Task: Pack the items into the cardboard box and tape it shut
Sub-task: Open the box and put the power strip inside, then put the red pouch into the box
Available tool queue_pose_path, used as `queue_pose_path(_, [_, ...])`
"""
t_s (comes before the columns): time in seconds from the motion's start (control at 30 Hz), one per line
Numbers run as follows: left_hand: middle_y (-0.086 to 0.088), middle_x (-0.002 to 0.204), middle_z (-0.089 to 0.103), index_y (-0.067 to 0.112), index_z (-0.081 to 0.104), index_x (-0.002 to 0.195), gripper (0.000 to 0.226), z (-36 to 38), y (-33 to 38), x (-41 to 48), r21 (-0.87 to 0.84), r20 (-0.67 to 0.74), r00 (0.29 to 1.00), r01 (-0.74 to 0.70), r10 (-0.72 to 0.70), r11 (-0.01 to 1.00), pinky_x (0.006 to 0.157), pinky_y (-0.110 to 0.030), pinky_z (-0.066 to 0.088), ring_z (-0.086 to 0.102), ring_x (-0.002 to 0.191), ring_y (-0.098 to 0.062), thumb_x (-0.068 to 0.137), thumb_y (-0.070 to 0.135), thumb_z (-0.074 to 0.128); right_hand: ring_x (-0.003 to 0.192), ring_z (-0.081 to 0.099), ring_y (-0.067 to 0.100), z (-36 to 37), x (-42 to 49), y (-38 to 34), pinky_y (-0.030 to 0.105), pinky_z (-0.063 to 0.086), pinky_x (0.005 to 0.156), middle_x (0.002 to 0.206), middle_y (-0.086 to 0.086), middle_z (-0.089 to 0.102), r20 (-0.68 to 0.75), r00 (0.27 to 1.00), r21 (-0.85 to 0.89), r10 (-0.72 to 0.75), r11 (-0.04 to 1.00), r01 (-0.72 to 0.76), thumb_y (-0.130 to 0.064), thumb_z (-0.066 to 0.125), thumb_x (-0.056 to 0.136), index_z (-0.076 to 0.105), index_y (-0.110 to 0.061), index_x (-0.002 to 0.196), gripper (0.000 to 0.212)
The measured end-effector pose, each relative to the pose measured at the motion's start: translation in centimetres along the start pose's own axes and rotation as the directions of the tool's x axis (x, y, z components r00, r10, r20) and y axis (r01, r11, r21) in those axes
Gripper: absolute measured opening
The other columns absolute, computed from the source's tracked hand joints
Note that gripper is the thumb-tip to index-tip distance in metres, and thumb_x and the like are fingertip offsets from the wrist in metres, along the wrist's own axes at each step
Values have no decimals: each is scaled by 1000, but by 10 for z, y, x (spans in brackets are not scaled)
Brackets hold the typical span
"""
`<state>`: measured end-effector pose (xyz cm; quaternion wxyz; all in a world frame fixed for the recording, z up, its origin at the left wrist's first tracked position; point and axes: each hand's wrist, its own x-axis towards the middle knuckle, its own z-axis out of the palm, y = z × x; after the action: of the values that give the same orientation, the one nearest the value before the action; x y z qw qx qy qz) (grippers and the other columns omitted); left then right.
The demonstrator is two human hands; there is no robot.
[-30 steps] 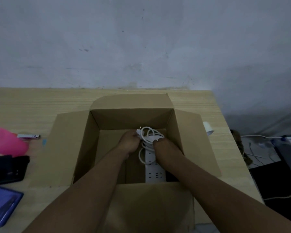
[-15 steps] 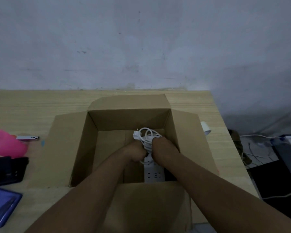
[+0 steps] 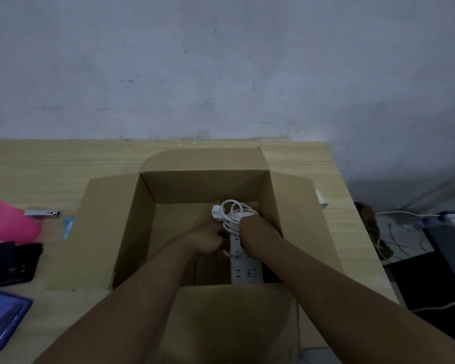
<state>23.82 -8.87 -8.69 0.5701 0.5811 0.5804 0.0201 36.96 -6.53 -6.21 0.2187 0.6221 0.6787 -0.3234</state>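
Open cardboard box (image 3: 202,187) on tabletop (image 3: 63,164), both hands inside, left hand (image 3: 208,241) curled on white power strip (image 3: 245,270), right hand (image 3: 256,232) gripping its coiled cord (image 3: 231,214)

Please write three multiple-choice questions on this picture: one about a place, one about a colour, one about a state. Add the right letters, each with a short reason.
1. Where is the power strip?
A) on the table
B) inside the cardboard box
C) on the floor

2. What colour is its cable?
A) black
B) pink
C) white

3. How are the box flaps?
A) taped shut
B) folded open
C) cut off

Answers:
1 B, it lies on the box bottom near the right wall.
2 C, the coiled loops show white.
3 B, all four flaps spread outward, with no tape visible.
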Motion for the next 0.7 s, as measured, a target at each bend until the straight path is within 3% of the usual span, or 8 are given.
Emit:
queue_pose_path(0.07, [-4, 125, 63, 16, 59, 126, 34, -1, -2, -1, -23, -4, 1000, 28, -28, 999, 98, -41, 51, 61, 111, -22, 93, 9, 53, 127, 46, 31, 3, 1, 1, 36, 38, 100, 141, 19, 45, -46, 998, -85, -37, 996, 33, -12, 42, 99, 48, -2, 132, 35])
queue_pose_path(0.13, [-4, 125, 62, 14, 58, 127, 33, -2, -3, -5, -13, -18, 1000, 10, -10, 1000, 96, -37, 51, 60, 113, -22, 95, 9, 51, 130, 42, 27, 6, -4, 2, 33, 35, 104, 145, 15, 41, -23, 998, -132, -54, 990, 51, -15, 48, 98, 44, -5, 136, 40])
queue_pose_path(0.2, [-5, 120, 65, 12, 60, 124, 29, -6, -3, -9, 20, -85, 996, -38, 39, 999, 86, -28, 51, 62, 107, -20, 96, 11, 50, 118, 53, 27, 7, -9, 4, 34, 44, 94, 133, 13, 54, -194, 974, -124, -114, 988, 91, -13, 51, 95, 55, -6, 125, 31])
queue_pose_path(0.27, [-2, 106, 69, 10, 65, 112, 21, -12, -5, -18, 78, -202, 970, -121, 135, 990, 71, -12, 48, 63, 93, -13, 97, 12, 50, 106, 60, 28, 7, -18, 6, 35, 48, 83, 120, 13, 60, -378, 902, -161, -206, 975, 155, -13, 51, 92, 60, -7, 115, 26])
queue_pose_path(0.3, [0, 101, 69, 11, 66, 107, 18, -16, -7, -24, 103, -267, 947, -157, 180, 982, 70, -12, 48, 63, 89, -12, 97, 13, 51, 102, 60, 28, 7, -18, 5, 34, 48, 80, 117, 12, 61, -437, 866, -181, -245, 967, 182, -16, 51, 92, 61, -8, 113, 25])
queue_pose_path(0.4, [1, 99, 69, 16, 68, 109, 19, -30, -16, -45, 145, -452, 858, -197, 242, 970, 81, -29, 50, 62, 91, -13, 97, 21, 53, 92, 59, 27, 7, -20, -5, 35, 45, 75, 105, 11, 61, -560, 762, -210, -327, 945, 251, -21, 56, 90, 60, -10, 101, 17])
queue_pose_path(0.53, [9, 100, 68, 19, 68, 106, 17, -48, -39, -83, 200, -684, 658, -246, 315, 948, 80, -17, 47, 61, 91, -2, 95, 22, 56, 91, 55, 31, 17, -15, -39, 37, 40, 71, 99, 13, 58, -634, 655, -157, -410, 898, 411, -23, 45, 95, 59, -8, 97, 21])
queue_pose_path(0.7, [10, 98, 68, 18, 68, 103, 16, -65, -76, -123, 209, -823, 453, -318, 342, 925, 76, -11, 48, 61, 91, 3, 95, 14, 55, 89, 55, 28, 38, -15, -93, 35, 43, 74, 102, 10, 55, -650, 569, -115, -504, 805, 582, -28, 35, 91, 60, -10, 108, 35])
